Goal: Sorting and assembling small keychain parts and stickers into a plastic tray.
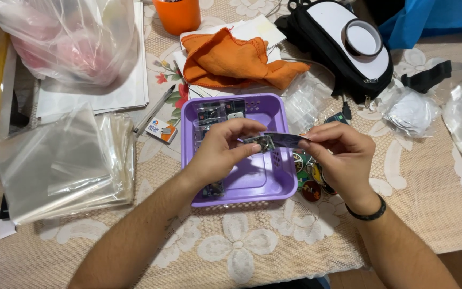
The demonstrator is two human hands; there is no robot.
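Pinching a small clear packet (275, 141) between both hands, my left hand (221, 151) and right hand (339, 155) grip its opposite ends, just above the purple basket (266, 179). It seems light, flimsy, slippery; edges give the safest hold.

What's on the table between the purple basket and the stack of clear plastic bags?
In the head view, a small matchbox-like box and a pen lie between the purple basket and the clear plastic bags.
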